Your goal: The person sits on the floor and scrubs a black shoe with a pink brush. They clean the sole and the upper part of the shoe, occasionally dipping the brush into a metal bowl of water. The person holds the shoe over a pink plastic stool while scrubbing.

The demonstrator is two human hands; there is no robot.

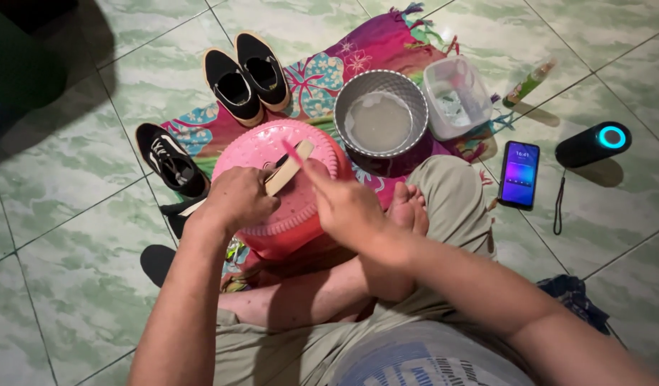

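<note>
Hands meet over an upturned pink basin (pixel 272 154) between the person's crossed legs; the left hand (pixel 236 199) clamps a tan-soled shoe (pixel 286 170) flat on it; the right hand (pixel 347 207) pinches a pink brush handle (pixel 292 151) against the sole; a round tub of cloudy water (pixel 379 118) stands just beyond.

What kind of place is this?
Probably a room at home: a green tiled floor, a flowered cloth spread over it, and pairs of shoes beside a basin of water.
</note>
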